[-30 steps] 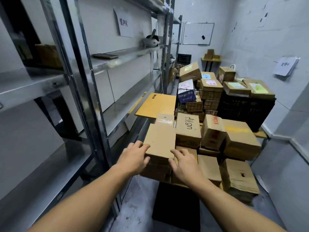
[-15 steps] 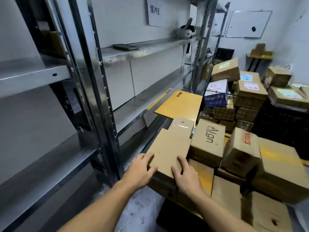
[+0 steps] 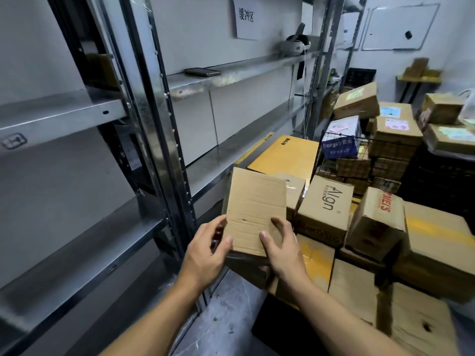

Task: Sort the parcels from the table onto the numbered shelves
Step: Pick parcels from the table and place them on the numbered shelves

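A plain brown cardboard parcel is tilted up at the near left corner of the parcel pile. My left hand grips its left near edge, thumb on the top face. My right hand holds its right near edge, thumb and fingers on the top. Behind it lie more parcels, among them an "Align" box and a box with red lettering. The table under the pile is hidden. Steel shelves run along the left, one with a small label.
A phone and a headset lie on the upper shelf under a paper sign. A wire basket and stacked boxes fill the back right. A yellow flat parcel lies by the shelf.
Both hands have lifted the near parcel's front edge so its top faces me more, and my view has swung left toward the shelves.
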